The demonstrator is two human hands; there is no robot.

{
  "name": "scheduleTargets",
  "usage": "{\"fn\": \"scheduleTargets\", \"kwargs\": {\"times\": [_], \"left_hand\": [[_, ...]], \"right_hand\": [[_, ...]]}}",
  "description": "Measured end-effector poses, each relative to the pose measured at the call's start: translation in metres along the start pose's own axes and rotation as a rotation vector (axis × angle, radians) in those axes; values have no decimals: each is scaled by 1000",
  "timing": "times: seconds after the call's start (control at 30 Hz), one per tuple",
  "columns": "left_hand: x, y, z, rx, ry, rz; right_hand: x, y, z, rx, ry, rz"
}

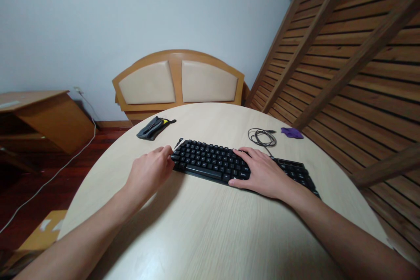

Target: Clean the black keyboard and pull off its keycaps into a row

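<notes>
A black keyboard (206, 159) lies on the round pale table, slanting slightly down to the right. My left hand (152, 166) is at its left end, fingers pinched together around a thin white stick (179, 145). The stick's tip points up and to the right over the corner keys; its kind is too small to make out. Across the right part of the keyboard rests my right hand (260, 173), thumb along the front edge and fingers over the keys, holding it down. That hand and wrist cover some of the keys.
A coiled black cable (262, 138) lies behind the keyboard, beside a crumpled purple cloth (292, 133). At the back left is a dark grey pouch (152, 129) with something yellow at its opening. A headboard (179, 78) and slatted wooden frame (354, 52) border the table (197, 227).
</notes>
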State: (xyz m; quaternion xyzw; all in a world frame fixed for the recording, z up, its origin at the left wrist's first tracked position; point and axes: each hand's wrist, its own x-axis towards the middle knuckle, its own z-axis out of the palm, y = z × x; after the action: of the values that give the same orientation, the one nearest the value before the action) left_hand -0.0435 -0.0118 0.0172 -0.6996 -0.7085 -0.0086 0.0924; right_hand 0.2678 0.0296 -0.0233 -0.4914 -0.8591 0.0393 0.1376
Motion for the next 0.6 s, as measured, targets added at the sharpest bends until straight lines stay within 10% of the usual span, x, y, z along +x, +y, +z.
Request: {"fn": "scheduleTargets", "kwargs": {"times": [0.6], "left_hand": [[-4, 19, 29, -101, 18, 193]], "right_hand": [[0, -2, 0, 7, 12, -3]]}}
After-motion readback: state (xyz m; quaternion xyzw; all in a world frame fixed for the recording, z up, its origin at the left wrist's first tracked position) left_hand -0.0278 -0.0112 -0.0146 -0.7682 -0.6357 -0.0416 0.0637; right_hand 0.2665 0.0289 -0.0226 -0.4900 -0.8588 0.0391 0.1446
